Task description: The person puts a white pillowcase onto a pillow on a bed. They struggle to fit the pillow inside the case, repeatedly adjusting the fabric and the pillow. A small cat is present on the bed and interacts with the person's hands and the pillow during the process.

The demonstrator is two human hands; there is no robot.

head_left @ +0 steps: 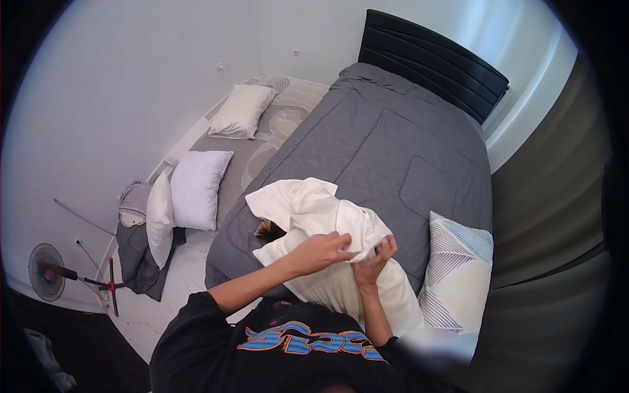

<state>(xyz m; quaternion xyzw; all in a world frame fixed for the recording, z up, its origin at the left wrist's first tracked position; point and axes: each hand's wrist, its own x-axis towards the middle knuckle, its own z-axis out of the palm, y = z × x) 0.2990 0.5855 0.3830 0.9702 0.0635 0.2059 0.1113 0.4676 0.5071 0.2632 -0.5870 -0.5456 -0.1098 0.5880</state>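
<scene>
A white cloth [321,209] lies bunched and folded over the near end of the bed. My left hand [320,253] is closed on its near edge, fingers bent. Close by on the right, my right hand [375,261] grips the cloth's right corner between thumb and fingers. Under my hands a cream-white, soft piece [393,295] spreads toward my body; whether it belongs to the same cloth I cannot tell. Something brown and furry-looking [268,230] peeks out at the cloth's left side, mostly covered.
A grey comforter [367,144] covers the bed below a black headboard [432,62]. At the right edge leans a patterned pillow [457,275]. White pillows [200,188] rest on a low mattress [278,128] at left, near dark bedding [141,262] and a fan [47,272].
</scene>
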